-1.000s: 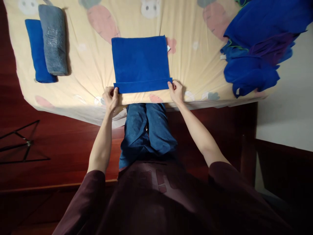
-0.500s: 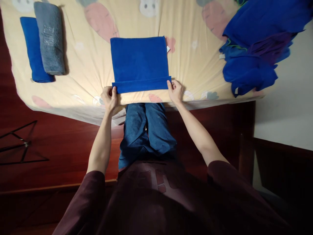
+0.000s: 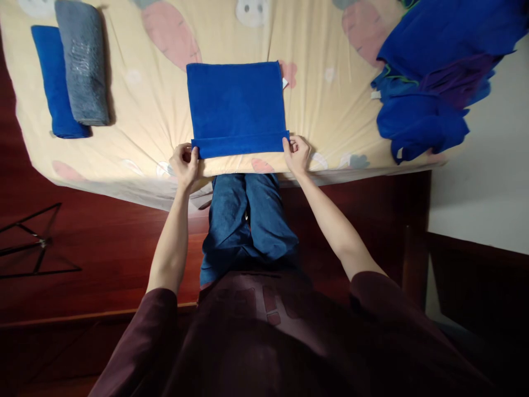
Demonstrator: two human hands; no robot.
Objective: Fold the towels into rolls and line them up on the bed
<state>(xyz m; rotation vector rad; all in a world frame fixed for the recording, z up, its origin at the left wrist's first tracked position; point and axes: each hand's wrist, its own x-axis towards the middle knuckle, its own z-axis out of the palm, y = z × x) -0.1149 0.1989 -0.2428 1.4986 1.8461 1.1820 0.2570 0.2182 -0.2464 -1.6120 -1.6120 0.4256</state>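
Note:
A blue towel (image 3: 237, 99) lies flat near the front edge of the bed, its near edge turned over into a narrow band. My left hand (image 3: 184, 162) pinches the left end of that band between thumb and fingers. At the band's right end, my right hand (image 3: 296, 154) has its thumb on top and its fingers curled beneath. A small white tag sticks out from the towel's right side.
On the left of the bed (image 3: 140, 105) lie a rolled grey towel (image 3: 85, 66) and a rolled blue towel (image 3: 58, 82), side by side. A heap of loose blue and purple cloths (image 3: 438, 82) sits at the right. A black metal stand (image 3: 41, 242) is on the floor.
The folded band lies slightly lower, with its left end shifted a little to the right. Both hands keep their grip at its ends and have barely moved.

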